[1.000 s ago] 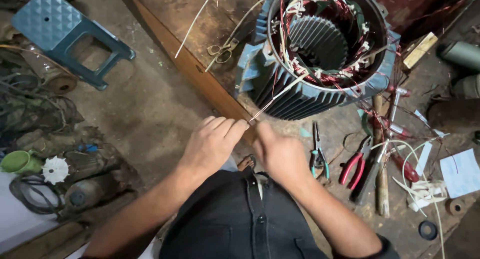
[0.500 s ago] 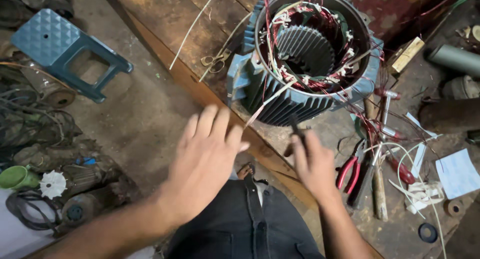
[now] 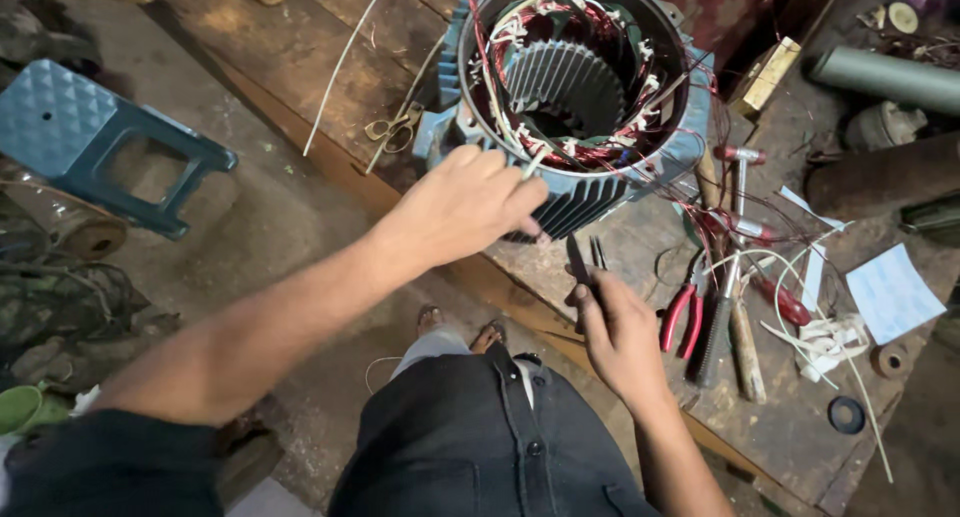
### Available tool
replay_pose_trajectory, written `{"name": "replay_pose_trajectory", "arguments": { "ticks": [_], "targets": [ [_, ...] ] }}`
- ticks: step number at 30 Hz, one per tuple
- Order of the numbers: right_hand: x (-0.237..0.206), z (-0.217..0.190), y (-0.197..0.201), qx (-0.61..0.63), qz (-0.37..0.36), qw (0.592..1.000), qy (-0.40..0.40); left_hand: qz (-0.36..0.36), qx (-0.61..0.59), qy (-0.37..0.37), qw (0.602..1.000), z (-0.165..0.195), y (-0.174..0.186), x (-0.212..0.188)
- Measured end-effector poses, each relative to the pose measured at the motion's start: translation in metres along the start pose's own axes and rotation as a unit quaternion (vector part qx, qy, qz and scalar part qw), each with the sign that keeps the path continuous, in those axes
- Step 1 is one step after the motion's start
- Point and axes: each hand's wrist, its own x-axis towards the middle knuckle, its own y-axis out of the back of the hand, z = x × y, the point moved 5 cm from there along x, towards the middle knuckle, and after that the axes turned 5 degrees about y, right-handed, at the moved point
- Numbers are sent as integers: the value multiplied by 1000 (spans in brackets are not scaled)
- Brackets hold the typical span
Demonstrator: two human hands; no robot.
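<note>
At frame centre, the left hand (image 3: 465, 202) pinches a white wire sleeve (image 3: 533, 163) at the motor stator (image 3: 580, 97); the right hand (image 3: 620, 332) seemingly closes on small snips (image 3: 585, 257), red pliers (image 3: 680, 317) beside.

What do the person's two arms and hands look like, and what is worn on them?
Both forearms are bare to above the elbow. The left hand and right hand wear no gloves, rings or watch. A dark sleeve covers the left upper arm.
</note>
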Motion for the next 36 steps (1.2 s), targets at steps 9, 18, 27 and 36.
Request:
{"name": "replay_pose_trajectory", "arguments": {
  "ticks": [9,18,27,36],
  "targets": [
    [24,-29,-36,-128,-12,983,127,42,-83,207,974,26,19,-70],
    [48,-42,-80,-155,-90,964,198,16,-106,261,959,24,32,-98],
    [49,-45,-85,-119,-111,963,216,7,-91,273,958,25,33,-105],
    [45,-38,-82,-73,-153,960,221,-33,-205,435,876,25,0,-112]
  ]
}}
